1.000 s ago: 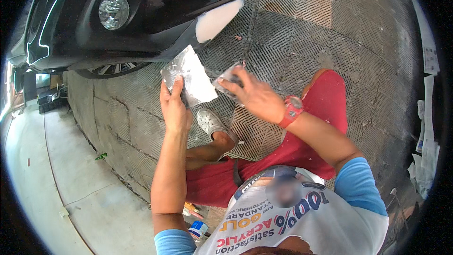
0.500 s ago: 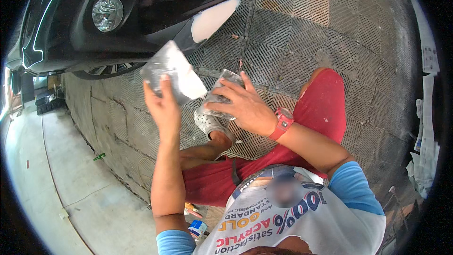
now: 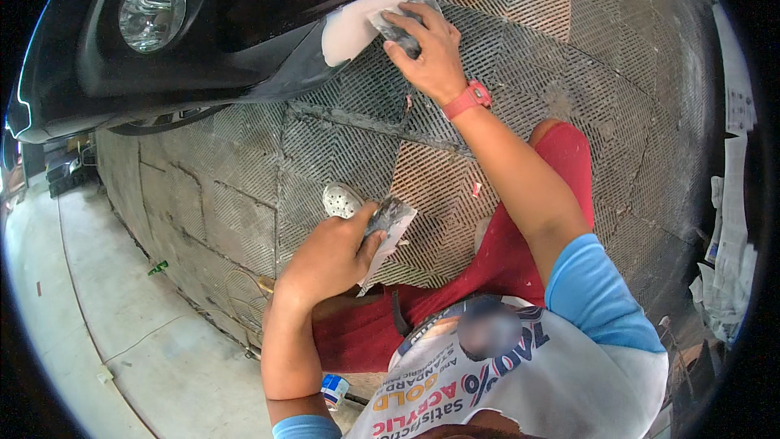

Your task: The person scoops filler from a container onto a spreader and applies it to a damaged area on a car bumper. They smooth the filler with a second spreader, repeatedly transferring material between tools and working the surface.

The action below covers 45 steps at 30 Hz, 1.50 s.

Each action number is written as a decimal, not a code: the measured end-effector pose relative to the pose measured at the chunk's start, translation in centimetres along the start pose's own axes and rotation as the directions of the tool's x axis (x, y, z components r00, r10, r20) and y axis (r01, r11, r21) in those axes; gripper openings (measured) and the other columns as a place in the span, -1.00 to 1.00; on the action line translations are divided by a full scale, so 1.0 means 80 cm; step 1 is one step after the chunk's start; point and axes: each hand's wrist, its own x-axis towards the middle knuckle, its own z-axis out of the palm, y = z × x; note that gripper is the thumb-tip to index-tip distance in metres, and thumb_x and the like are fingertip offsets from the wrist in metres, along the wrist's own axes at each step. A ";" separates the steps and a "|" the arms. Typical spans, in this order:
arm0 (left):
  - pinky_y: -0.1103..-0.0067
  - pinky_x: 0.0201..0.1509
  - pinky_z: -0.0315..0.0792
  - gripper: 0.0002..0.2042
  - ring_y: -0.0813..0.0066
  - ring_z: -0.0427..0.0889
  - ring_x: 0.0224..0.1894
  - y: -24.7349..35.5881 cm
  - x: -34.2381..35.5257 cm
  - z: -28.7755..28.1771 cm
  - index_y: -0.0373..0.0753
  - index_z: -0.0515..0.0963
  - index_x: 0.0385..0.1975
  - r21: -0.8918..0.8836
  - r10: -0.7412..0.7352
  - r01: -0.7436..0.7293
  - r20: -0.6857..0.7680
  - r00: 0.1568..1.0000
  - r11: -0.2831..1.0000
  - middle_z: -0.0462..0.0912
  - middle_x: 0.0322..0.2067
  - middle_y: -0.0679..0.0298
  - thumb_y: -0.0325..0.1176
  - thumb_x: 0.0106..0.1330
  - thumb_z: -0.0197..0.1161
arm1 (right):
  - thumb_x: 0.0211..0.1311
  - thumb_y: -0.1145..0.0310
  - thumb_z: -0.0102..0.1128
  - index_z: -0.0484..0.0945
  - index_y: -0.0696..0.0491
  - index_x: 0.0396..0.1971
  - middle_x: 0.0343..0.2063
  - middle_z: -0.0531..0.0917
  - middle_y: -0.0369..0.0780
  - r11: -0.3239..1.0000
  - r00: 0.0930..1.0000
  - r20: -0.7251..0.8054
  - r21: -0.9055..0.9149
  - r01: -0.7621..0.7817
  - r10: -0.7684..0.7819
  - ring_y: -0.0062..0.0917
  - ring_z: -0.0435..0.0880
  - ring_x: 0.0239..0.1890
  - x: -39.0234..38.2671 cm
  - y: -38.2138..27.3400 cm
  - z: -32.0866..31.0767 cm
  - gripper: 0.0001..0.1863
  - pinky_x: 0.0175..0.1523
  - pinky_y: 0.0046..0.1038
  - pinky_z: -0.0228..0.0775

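My right hand (image 3: 426, 57) grips a small grey, smeared spreader (image 3: 404, 41), held against the right end of a white patch (image 3: 349, 28) on the lower edge of a black car bumper (image 3: 244, 41). Lower down, over my legs, my left hand (image 3: 321, 256) is closed around a smeared flat plate (image 3: 390, 236), tilted with its pale side showing at the right. My left fingers are partly hidden behind the hand and plate.
A round lamp (image 3: 152, 15) is set in the bumper above a wheel. Grated mats (image 3: 504, 73) cover the floor around my legs and white shoe (image 3: 341, 199). A pale floor strip (image 3: 57, 293) runs at left, white sheets (image 3: 731, 195) at right, a blue-and-white can (image 3: 333, 390) beside me.
My right hand has moved up from beside the plate to the white patch, with the spreader. My left hand has lowered toward my lap and tilted the plate.
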 end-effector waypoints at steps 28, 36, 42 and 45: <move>-0.06 -0.13 0.62 -0.65 -0.34 0.76 -0.31 0.001 -0.018 -0.013 -0.37 0.55 0.23 0.050 0.032 -0.028 -0.086 0.996 0.998 0.73 -0.45 -0.23 -0.32 0.57 0.30 | 0.37 -0.02 0.40 0.78 -0.27 0.25 0.32 0.65 -0.29 0.990 0.995 0.065 -0.113 0.081 -0.074 -0.26 0.57 0.44 0.015 -0.016 0.015 -0.52 0.49 0.43 0.05; -0.05 -0.14 0.62 -0.67 -0.31 0.77 -0.32 0.001 -0.017 -0.015 -0.35 0.55 0.20 0.059 0.038 -0.033 -0.081 0.996 0.998 0.72 -0.47 -0.20 -0.33 0.56 0.30 | 0.37 -0.04 0.40 0.77 -0.32 0.29 0.35 0.64 -0.28 0.987 0.991 -0.046 -0.102 0.123 -0.129 -0.21 0.52 0.50 0.028 -0.005 0.036 -0.49 0.50 0.40 0.03; -0.07 -0.14 0.57 -0.62 -0.37 0.72 -0.31 -0.003 -0.021 -0.013 -0.34 0.57 0.24 0.026 -0.018 0.020 -0.064 0.998 0.999 0.70 -0.46 -0.24 -0.26 0.56 0.34 | 0.36 -0.04 0.43 0.76 -0.33 0.31 0.36 0.64 -0.29 0.985 0.988 -0.036 -0.092 0.149 -0.153 -0.20 0.49 0.54 0.028 0.001 0.048 -0.47 0.50 0.38 0.04; -0.06 -0.15 0.57 -0.64 -0.36 0.73 -0.31 -0.003 -0.022 -0.013 -0.34 0.57 0.22 0.009 -0.013 0.013 -0.065 0.998 1.000 0.70 -0.47 -0.23 -0.27 0.57 0.33 | 0.34 -0.04 0.45 0.76 -0.34 0.32 0.37 0.64 -0.29 0.984 0.986 -0.047 -0.078 0.159 -0.163 -0.20 0.48 0.55 0.027 0.004 0.050 -0.46 0.49 0.38 0.07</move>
